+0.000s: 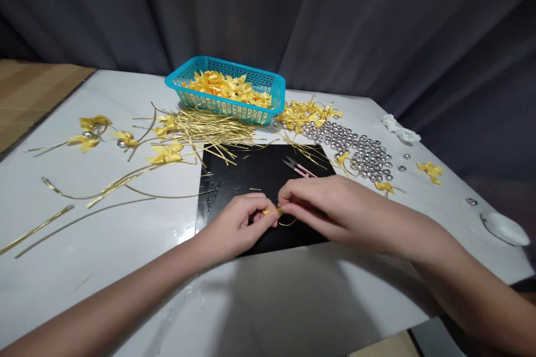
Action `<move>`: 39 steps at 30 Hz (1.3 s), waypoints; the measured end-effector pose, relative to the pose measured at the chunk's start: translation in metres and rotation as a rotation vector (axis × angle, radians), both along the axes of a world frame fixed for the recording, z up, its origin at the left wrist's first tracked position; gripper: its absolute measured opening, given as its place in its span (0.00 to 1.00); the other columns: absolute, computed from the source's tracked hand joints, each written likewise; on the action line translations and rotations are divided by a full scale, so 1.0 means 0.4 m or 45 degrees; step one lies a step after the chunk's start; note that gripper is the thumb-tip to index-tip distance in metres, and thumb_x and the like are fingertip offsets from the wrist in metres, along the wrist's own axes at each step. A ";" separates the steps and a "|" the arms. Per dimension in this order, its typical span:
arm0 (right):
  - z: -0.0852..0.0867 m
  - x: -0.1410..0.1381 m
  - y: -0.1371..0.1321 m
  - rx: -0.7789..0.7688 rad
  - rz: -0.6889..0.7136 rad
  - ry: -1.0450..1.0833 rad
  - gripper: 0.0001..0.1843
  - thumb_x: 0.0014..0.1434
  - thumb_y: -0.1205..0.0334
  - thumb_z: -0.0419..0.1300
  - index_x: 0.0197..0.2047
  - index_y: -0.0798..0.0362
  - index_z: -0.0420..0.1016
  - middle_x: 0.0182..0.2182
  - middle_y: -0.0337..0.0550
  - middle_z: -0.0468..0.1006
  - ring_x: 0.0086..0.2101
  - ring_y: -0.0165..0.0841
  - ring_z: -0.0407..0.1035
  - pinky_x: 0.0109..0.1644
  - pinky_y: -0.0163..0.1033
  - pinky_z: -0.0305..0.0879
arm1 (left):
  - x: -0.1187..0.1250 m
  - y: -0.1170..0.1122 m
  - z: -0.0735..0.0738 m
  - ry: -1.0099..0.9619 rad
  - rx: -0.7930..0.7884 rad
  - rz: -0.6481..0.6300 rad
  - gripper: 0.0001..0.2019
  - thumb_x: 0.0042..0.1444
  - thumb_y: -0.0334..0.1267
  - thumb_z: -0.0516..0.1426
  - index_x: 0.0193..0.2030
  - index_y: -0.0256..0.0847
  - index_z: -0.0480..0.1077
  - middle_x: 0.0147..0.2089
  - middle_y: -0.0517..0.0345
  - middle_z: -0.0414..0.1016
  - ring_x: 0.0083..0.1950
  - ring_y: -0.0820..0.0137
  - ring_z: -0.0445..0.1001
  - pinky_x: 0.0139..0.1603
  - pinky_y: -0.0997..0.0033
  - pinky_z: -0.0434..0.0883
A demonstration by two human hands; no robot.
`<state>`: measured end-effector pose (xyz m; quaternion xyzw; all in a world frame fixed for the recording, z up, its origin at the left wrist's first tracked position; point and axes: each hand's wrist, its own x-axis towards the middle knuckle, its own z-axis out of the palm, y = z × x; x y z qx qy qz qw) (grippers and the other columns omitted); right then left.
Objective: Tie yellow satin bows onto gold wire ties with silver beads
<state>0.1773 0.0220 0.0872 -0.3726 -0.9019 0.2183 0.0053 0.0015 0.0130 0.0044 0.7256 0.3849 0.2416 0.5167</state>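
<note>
Over the black mat (234, 170), both hands meet fingertip to fingertip. My left hand (243, 223) is closed in a pinch on a small yellow ribbon flower (267, 212), mostly hidden by the fingers. My right hand (322, 203) pinches a gold wire tie (288, 224) at the flower's base, and a thin loop of it hangs below the fingers. Just behind the right hand lie pink-handled thread snips (299, 167), partly covered by it.
A turquoise basket (226, 105) of yellow ribbon pieces stands at the back. Before it lies a heap of gold wire ties (209, 128). Silver beads (364, 153) spread at right, near finished-looking flowers (310, 114). More flowers (165, 153) lie left; a white dish (505, 227) sits far right.
</note>
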 end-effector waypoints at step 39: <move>-0.137 0.045 -0.041 0.491 0.105 0.313 0.11 0.61 0.73 0.49 0.42 0.58 0.71 0.29 0.41 0.80 0.27 0.28 0.75 0.29 0.31 0.66 | -0.007 0.011 0.017 -0.209 -0.109 0.128 0.14 0.60 0.38 0.49 0.25 0.38 0.64 0.28 0.62 0.64 0.33 0.73 0.64 0.36 0.75 0.60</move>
